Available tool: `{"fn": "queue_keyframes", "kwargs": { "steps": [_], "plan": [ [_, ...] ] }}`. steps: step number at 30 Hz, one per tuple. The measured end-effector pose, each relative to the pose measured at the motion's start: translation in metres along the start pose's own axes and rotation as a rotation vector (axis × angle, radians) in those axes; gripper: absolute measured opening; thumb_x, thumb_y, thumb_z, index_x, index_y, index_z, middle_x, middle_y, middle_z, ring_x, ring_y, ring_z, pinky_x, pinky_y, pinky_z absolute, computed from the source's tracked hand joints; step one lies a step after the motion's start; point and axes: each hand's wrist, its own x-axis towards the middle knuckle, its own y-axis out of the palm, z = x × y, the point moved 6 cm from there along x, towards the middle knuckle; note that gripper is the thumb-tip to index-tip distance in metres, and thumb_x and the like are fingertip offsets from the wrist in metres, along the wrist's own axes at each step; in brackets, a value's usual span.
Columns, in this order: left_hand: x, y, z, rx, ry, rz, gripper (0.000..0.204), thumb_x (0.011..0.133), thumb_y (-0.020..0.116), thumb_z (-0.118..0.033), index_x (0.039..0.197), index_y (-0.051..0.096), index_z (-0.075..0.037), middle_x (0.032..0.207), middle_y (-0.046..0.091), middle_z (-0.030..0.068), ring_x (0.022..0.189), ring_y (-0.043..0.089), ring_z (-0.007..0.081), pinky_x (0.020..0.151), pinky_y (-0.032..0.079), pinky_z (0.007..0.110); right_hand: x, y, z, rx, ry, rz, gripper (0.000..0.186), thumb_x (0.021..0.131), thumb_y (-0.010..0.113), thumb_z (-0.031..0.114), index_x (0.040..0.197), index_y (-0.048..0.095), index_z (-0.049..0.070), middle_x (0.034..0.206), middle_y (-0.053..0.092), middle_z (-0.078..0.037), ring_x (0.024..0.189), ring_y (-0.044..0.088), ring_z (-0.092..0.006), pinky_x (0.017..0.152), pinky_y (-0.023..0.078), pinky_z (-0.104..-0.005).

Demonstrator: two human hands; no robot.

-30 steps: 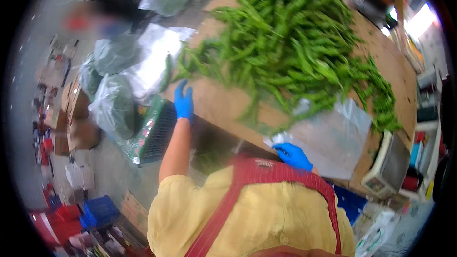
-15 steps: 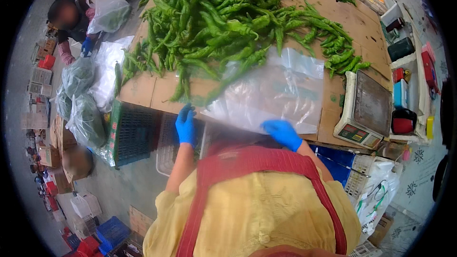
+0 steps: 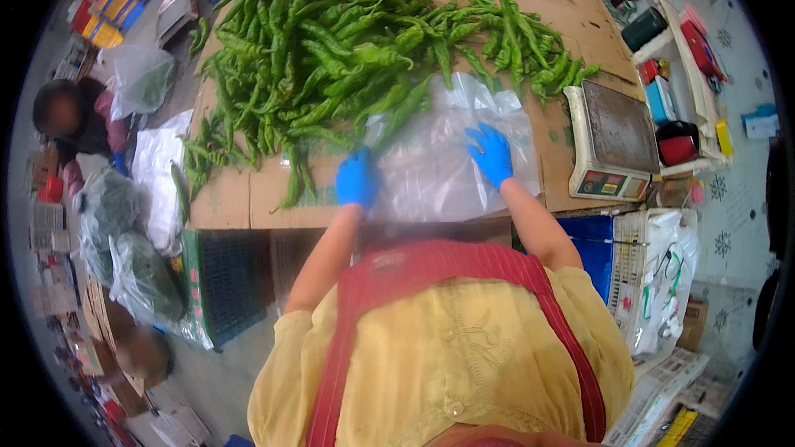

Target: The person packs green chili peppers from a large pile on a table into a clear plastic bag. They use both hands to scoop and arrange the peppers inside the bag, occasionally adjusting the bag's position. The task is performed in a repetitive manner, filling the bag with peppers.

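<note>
Head view, dial centred on clear plastic film: lies flat on cardboard-covered tabletop, at near edge. At 9 o'clock, left hand in blue glove: set at film's border, fingers blurred, cannot tell whether spread or pinching. At 3 o'clock, right hand, also blue-gloved: lies over film, fingers spread. At 10 o'clock, large heap of green peppers: reaches film's border. At 1 o'clock, smaller pepper cluster. Farther out at 3 o'clock, scale.
</note>
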Motion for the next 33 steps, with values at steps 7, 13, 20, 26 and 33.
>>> {"fn": "queue_keyframes", "kwargs": {
  "steps": [7, 13, 20, 26, 33],
  "plan": [
    [-0.003, 0.007, 0.055, -0.41, 0.106, 0.028, 0.04, 0.086, 0.057, -0.016, 0.126, 0.057, -0.009, 0.11, 0.064, 0.0181, 0.094, 0.064, 0.0297, 0.081, 0.05, 0.04, -0.023, -0.026, 0.018, 0.076, 0.114, -0.109, 0.038, 0.081, 0.062, 0.008, 0.119, 0.062, 0.013, 0.127, 0.053, -0.018, 0.113, 0.051, -0.0368, 0.1, 0.04, -0.0442],
    [-0.053, -0.025, 0.077, -1.072, -0.43, 0.179, 0.035, 0.096, 0.053, -0.029, 0.121, 0.06, -0.005, 0.082, 0.061, 0.0002, 0.066, 0.053, 0.0085, 0.058, 0.041, 0.023, 0.017, -0.044, 0.085, 0.274, -0.127, -0.006, 0.035, 0.082, 0.06, 0.007, 0.116, 0.062, 0.012, 0.12, 0.057, -0.017, 0.113, 0.051, -0.0363, 0.098, 0.041, -0.0438],
    [-0.071, -0.031, 0.008, -2.07, -0.171, 0.024, 0.046, 0.095, 0.054, -0.031, 0.134, 0.043, -0.007, 0.099, 0.057, 0.0029, 0.083, 0.054, 0.015, 0.08, 0.045, 0.033, 0.089, -0.005, 0.141, 0.096, -0.528, 0.047, 0.036, 0.078, 0.059, 0.011, 0.114, 0.062, 0.011, 0.12, 0.056, -0.017, 0.112, 0.051, -0.0361, 0.097, 0.041, -0.0461],
    [-0.077, -0.049, -0.037, -2.184, 0.12, -0.095, 0.057, 0.092, 0.057, -0.009, 0.143, 0.033, -0.018, 0.117, 0.057, 0.005, 0.105, 0.058, 0.0218, 0.102, 0.04, 0.05, 0.114, 0.044, 0.135, -0.211, -0.427, 0.241, 0.039, 0.074, 0.064, 0.016, 0.113, 0.062, 0.013, 0.112, 0.055, -0.013, 0.104, 0.051, -0.0349, 0.086, 0.043, -0.0477],
    [-0.085, -0.038, -0.047, -2.112, 0.025, -0.211, 0.05, 0.093, 0.056, -0.015, 0.139, 0.038, -0.014, 0.119, 0.055, 0.0048, 0.108, 0.055, 0.0229, 0.106, 0.036, 0.051, 0.133, -0.004, 0.155, 0.042, -0.687, 0.181, 0.027, 0.075, 0.071, 0.016, 0.098, 0.06, 0.009, 0.093, 0.057, -0.009, 0.09, 0.054, -0.0253, 0.079, 0.044, -0.038]
  ]
}}
